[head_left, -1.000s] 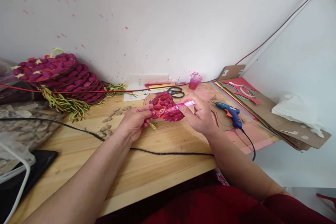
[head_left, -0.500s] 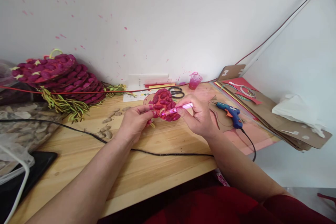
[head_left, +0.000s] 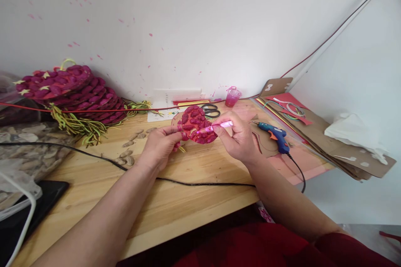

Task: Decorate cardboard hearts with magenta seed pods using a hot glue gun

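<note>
My left hand (head_left: 161, 145) pinches the left edge of a round red disc (head_left: 196, 124) covered with magenta-painted seeds, holding it tilted above the wooden table (head_left: 175, 200). My right hand (head_left: 239, 137) grips a thin pink brush (head_left: 216, 126) like a pen. Its tip rests on the seeds at the middle of the disc. A few yellow-green strands hang below the disc by my left fingers.
A stack of finished magenta discs (head_left: 72, 91) with green fringes lies at the back left. Loose seeds (head_left: 128, 154), black scissors (head_left: 210, 110), a pink paint cup (head_left: 232, 96) and a blue glue gun (head_left: 275, 134) with its cord are around. Cardboard sheets (head_left: 328, 137) lie right.
The brush tip has shifted slightly over the seeds, first leftward, then back right. The disc has stayed in my left hand with only small tilts.
</note>
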`<action>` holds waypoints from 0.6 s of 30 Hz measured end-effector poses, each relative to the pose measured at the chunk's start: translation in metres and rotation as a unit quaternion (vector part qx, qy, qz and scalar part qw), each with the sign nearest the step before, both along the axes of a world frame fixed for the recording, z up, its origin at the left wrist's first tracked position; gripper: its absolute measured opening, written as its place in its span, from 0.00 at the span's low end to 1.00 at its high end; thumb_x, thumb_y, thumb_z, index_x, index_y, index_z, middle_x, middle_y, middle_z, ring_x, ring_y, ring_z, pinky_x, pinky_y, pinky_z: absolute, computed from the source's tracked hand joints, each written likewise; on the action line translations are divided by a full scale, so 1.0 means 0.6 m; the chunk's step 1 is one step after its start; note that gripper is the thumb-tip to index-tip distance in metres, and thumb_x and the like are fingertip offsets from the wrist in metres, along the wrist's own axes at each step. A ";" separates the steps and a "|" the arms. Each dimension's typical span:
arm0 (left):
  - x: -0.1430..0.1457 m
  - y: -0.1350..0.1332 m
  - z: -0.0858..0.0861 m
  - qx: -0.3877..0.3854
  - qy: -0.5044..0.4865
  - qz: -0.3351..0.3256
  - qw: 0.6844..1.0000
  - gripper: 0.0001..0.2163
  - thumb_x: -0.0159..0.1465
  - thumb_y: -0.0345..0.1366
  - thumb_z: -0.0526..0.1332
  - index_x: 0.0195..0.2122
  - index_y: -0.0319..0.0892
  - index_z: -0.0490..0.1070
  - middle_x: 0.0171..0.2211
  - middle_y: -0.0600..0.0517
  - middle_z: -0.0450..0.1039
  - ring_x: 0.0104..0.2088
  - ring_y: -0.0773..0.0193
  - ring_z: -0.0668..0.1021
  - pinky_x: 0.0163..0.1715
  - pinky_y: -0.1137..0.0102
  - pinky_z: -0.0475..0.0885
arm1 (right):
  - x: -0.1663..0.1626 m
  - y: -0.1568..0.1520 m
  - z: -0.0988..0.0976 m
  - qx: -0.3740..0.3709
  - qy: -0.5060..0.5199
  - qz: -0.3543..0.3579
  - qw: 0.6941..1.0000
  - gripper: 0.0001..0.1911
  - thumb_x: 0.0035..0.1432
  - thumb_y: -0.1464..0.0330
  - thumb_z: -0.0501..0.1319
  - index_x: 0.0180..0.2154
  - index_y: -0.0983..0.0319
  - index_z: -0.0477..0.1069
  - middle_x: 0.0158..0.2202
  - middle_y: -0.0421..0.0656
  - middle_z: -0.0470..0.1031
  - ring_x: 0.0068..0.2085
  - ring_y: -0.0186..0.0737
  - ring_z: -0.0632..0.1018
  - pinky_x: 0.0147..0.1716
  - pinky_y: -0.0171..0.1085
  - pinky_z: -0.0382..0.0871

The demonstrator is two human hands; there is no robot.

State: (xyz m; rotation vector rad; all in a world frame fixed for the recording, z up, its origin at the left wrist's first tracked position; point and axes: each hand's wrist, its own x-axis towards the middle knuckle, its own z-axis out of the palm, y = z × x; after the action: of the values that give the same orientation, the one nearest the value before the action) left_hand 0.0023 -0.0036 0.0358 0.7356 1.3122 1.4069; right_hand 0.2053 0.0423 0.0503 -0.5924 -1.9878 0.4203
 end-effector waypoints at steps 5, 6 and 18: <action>-0.003 0.002 -0.002 -0.010 -0.023 -0.006 1.000 0.07 0.42 0.27 0.69 0.25 0.35 0.79 0.20 0.50 0.74 0.15 0.75 0.64 0.13 0.78 0.56 | 0.000 0.001 -0.002 -0.009 0.002 0.020 1.000 0.01 0.63 0.70 0.61 0.38 0.58 0.70 0.35 0.42 0.75 0.38 0.40 0.75 0.38 0.42 0.69; -0.004 0.002 -0.002 -0.013 -0.030 -0.008 0.999 0.08 0.42 0.27 0.69 0.26 0.34 0.79 0.20 0.49 0.74 0.15 0.75 0.64 0.13 0.78 0.55 | 0.000 0.000 -0.002 -0.007 0.000 0.013 1.000 0.01 0.63 0.70 0.61 0.38 0.58 0.70 0.35 0.42 0.75 0.38 0.41 0.75 0.38 0.42 0.69; -0.004 0.003 -0.006 -0.018 -0.033 -0.009 0.999 0.08 0.41 0.28 0.70 0.25 0.35 0.78 0.19 0.51 0.73 0.15 0.75 0.64 0.13 0.78 0.55 | -0.001 0.001 -0.003 0.004 0.013 -0.004 1.000 0.03 0.62 0.72 0.61 0.38 0.59 0.70 0.36 0.42 0.74 0.39 0.40 0.75 0.40 0.42 0.69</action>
State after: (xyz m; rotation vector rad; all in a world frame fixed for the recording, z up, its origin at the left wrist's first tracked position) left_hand -0.0004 -0.0016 0.0322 0.6687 1.2743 1.3786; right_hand 0.2049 0.0429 0.0484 -0.5861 -1.9615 0.4124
